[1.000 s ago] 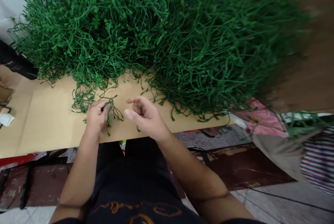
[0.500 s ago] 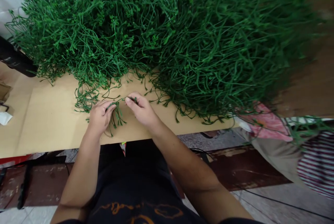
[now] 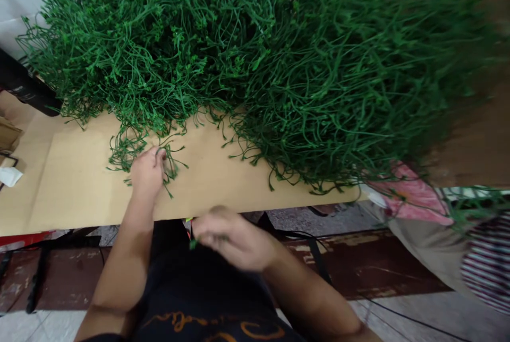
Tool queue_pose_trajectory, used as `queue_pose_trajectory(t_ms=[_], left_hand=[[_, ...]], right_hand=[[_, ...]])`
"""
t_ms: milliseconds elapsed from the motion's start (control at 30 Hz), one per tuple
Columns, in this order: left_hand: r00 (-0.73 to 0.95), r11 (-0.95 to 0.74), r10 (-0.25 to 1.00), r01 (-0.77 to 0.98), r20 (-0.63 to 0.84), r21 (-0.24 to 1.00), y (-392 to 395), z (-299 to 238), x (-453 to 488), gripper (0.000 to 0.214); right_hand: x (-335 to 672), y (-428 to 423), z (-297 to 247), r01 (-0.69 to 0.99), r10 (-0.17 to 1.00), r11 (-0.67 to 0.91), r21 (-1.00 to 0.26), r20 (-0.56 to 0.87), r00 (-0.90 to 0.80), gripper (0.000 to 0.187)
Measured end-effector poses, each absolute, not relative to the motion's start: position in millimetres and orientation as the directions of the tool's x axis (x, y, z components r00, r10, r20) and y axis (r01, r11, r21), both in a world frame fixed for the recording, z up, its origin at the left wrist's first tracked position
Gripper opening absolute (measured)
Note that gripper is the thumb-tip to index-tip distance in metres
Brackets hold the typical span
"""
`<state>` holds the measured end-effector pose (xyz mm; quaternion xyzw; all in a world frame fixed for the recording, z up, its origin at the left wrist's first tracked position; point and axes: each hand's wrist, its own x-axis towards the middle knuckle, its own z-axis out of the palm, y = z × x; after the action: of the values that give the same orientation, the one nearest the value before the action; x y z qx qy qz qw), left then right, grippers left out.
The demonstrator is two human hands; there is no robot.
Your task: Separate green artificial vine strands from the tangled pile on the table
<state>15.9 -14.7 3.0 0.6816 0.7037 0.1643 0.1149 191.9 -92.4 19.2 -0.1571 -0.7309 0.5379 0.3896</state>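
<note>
tabletop (image 3: 79, 177) bears green stems (image 3: 159, 55) beside black cylinder (image 3: 30, 87).

The flat tan bench (image 3: 79, 182) offers open passage left of the left hand (image 3: 147, 169) and just to its right. A broad, tangled heap of thin green stems (image 3: 179, 55) bars the far side; a smooth black cylinder (image 3: 30, 84) blocks its left end.

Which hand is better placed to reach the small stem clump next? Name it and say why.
Probably the left hand: it is over the cardboard, close beside the small stem clump, though it grips green stems. The right hand, blurred, is farther off, past the cardboard's near edge.
</note>
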Motion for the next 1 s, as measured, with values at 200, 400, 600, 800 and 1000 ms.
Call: queue_pose_trajectory(t_ms=[200,400,600,800,1000], left_hand=[[0.115,-0.163,0.986,0.777,0.118,0.607,-15.6,-4.4,1.0,0.029],[0.208,-0.281,0.960,0.686,0.189,0.671,-18.0,-6.0,2.5,0.029],[0.179,-0.261,0.965,0.669,0.189,0.696,-17.4,-7.3,3.4,0.032],[0.144,-0.251,0.968,0.647,0.207,0.720,-17.9,-11.4,1.9,0.031],[0.164,-0.189,0.981,0.664,0.106,0.724,-18.0,-5.8,7.0,0.031]], right_hand=[[191.0,-60.0,35.6,0.025,0.920,0.168,-0.985,0.148,-0.362,0.019],[159.2,-12.2,-3.5,0.186,0.956,0.060,-0.981,0.003,-0.292,0.030],[154.1,-5.7,-14.9,0.058,0.935,0.143,-0.988,0.116,-0.334,0.020],[163.6,-13.4,-10.7,-0.123,0.871,0.009,-0.992,0.068,-0.487,0.041],[165.8,-24.3,-9.4,-0.239,0.792,0.081,-0.968,0.208,-0.574,0.042]])
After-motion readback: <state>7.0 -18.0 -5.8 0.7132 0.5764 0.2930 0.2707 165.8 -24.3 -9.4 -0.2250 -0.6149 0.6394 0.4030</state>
